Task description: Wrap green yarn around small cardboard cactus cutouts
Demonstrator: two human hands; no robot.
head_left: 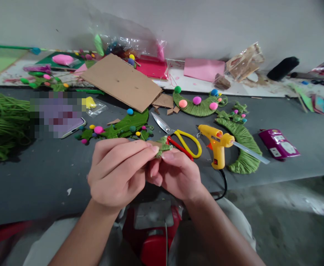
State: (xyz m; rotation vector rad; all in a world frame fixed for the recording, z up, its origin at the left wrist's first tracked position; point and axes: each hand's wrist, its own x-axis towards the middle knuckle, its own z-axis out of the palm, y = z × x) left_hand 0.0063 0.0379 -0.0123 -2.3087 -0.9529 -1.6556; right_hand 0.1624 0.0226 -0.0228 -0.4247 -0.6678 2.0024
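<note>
Between my two hands is a small cardboard piece partly wrapped in green yarn (164,146), mostly covered by fingers. My left hand (120,168) pinches it from the left with the fingers bent over it. From the right, my right hand (180,170) closes its thumb and fingertips on the same piece. Just behind the hands lie scissors (188,142) with one yellow and one red handle, blades apart. A yellow hot glue gun (216,142) with a clear glue stick in its back rests to the right of them.
Yarn-wrapped crescents (246,147) with coloured pom-poms lie behind and right. A cardboard sheet (123,83) leans at the back. Green yarn (5,123) heaps at far left, near a phone (62,118). A purple packet (279,143) sits at right; the glue gun's cord (225,184) hangs over the front edge.
</note>
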